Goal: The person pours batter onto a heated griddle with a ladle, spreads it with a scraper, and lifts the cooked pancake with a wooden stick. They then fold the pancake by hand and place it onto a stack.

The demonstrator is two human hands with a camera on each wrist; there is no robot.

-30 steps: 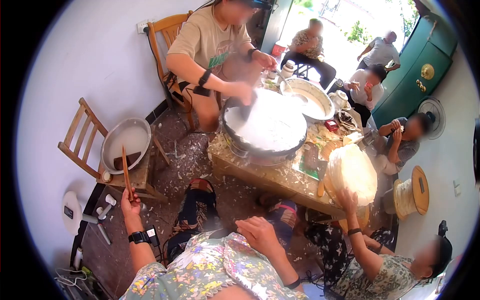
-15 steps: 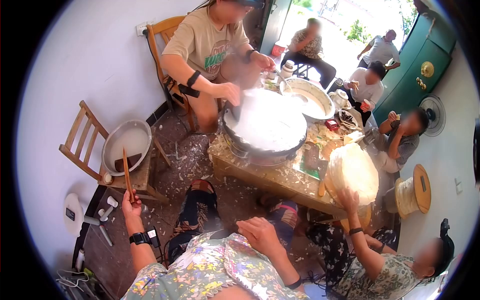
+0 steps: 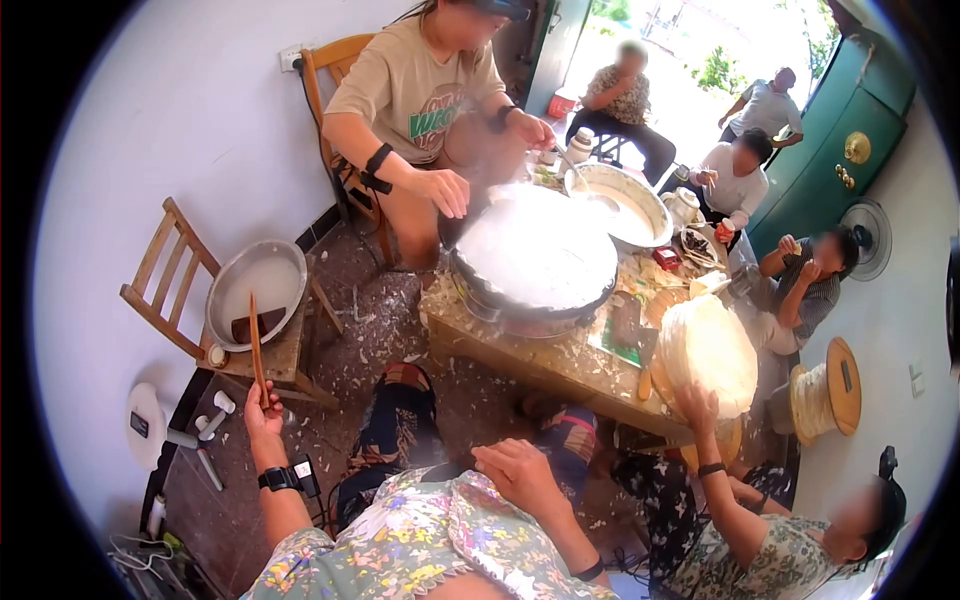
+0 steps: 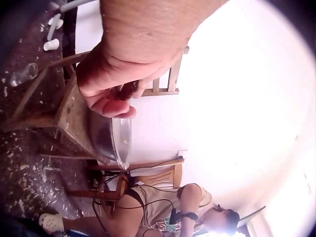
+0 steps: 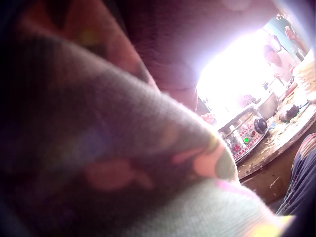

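Note:
My left hand [image 3: 264, 412] grips a long, thin reddish-brown wooden stick [image 3: 255, 335] by its lower end, with the tip pointing up. In the head view the stick overlaps a metal basin [image 3: 290, 262] of cloudy whitish liquid, which sits on a wooden chair [image 3: 170, 270]. A dark brown flat piece [image 3: 275, 322] lies in that basin. In the left wrist view, curled fingers [image 4: 114, 107] hide most of the stick. My right hand [image 3: 520, 475] rests against my floral shirt [image 3: 430, 530], fingers relaxed and holding nothing. Cloth fills most of the right wrist view.
Across the table [image 3: 500, 350], a person [image 3: 420, 110] works at a steaming round pan [image 3: 535, 250] with a white layer. Behind it stands a basin of batter [image 3: 630, 205]. At right, another person's hand touches a stack of thin round sheets [image 3: 710, 355]. Scraps litter the floor.
The person across the table has drawn their hand up and left from the pan and sits more upright. A seated person at the back has lowered one hand. My hands have hardly moved.

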